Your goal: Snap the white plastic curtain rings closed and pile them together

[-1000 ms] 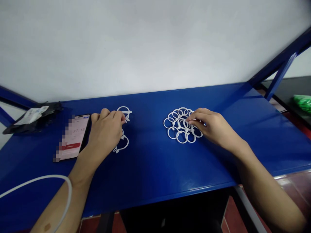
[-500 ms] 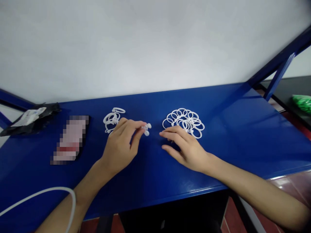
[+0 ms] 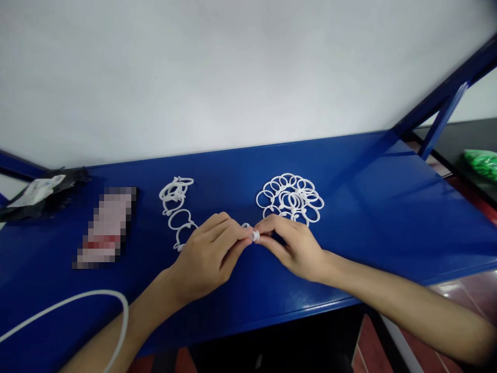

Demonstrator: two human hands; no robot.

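My left hand and my right hand meet over the blue table, fingertips pinched together on a small white ring. A loose pile of white rings lies just beyond my right hand. To the left, a chain of linked white rings runs from behind my left hand toward the wall.
A phone lies flat at the left, with a black packet with a white label beyond it. A white cable loops near my left forearm. A blue frame post rises at the right, with something green behind it.
My left hand came away from the linked rings toward the middle carrying a small white piece. My right hand left the ring pile and joined it; both now pinch the piece.
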